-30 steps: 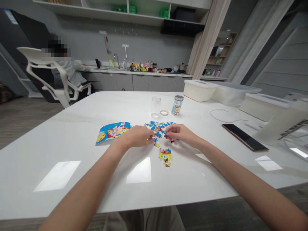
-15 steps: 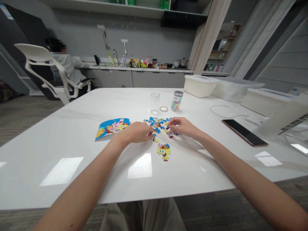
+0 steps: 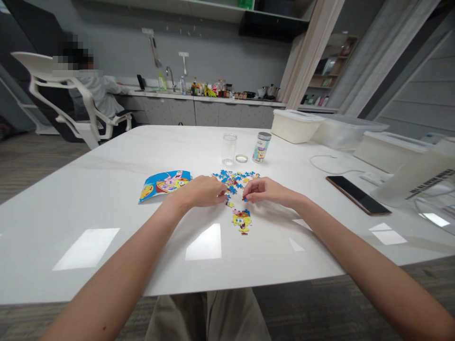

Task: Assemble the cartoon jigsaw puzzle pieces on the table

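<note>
Between my hands, joined puzzle pieces (image 3: 241, 221) show a yellow cartoon face. My right hand (image 3: 265, 192) pinches a small reddish puzzle piece (image 3: 244, 198) just above that joined part. My left hand (image 3: 206, 192) is closed, knuckles up, at the left edge of the loose puzzle pieces (image 3: 232, 177); whatever its fingertips hold is hidden. A small yellow piece (image 3: 230, 204) lies beside those fingertips. The curved picture sheet (image 3: 161, 186), blue with cartoon figures, rests left of my left hand, which partly covers its right end.
Behind the pieces stand a clear jar (image 3: 229, 149), a ring-shaped lid (image 3: 241, 158) and a printed can (image 3: 261, 147). To the right are a phone (image 3: 357, 194), a white cable (image 3: 320, 166) and lidded bins (image 3: 296, 127). A person (image 3: 95, 92) sits at the far left.
My right hand has drawn back slightly from the loose pieces toward the joined part, with a reddish puzzle piece now showing at its fingertips. My left hand has hardly moved. The view has shifted slightly.
</note>
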### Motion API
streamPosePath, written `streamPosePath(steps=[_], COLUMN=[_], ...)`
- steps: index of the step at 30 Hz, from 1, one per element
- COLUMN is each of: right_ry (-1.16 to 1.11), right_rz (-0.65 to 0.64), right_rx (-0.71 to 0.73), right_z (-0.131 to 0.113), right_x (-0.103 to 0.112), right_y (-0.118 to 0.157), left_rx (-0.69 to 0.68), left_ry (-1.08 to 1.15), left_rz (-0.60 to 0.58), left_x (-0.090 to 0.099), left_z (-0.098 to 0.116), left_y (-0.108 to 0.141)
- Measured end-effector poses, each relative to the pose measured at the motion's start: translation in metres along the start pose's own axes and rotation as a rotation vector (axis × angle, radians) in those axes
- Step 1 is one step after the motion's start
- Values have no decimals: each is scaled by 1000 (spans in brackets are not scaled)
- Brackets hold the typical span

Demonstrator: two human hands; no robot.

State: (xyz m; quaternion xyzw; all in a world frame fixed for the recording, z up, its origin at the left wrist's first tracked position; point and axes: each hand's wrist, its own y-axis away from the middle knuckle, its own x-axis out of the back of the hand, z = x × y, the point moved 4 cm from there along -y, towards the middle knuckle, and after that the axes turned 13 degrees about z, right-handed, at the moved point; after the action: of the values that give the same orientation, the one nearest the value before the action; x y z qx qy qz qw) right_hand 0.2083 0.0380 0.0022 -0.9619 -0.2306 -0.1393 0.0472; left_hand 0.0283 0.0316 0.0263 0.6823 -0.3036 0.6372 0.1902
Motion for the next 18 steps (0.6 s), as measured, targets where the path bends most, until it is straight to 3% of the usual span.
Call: streamPosePath(steps=[3, 8, 10, 13, 18], right_ry=[-81, -354, -382, -332, -41], right_rz=[134, 700, 842, 914, 911], right_rx=[-4, 7, -32, -91, -116], right_z=[2, 8, 13, 20, 29], right_x=[12, 58, 71, 80, 84], right_y=[-5, -10, -9, -8, -12], left_rx=[-8, 6, 12, 10, 36], left_ry=[4, 4, 9, 8, -10], left_rz=[10, 12, 1, -19, -29], left_x=[-4, -5, -3, 0, 2], left_z=[-3, -6, -4, -1, -4], left_y=[0, 0, 0, 1, 1])
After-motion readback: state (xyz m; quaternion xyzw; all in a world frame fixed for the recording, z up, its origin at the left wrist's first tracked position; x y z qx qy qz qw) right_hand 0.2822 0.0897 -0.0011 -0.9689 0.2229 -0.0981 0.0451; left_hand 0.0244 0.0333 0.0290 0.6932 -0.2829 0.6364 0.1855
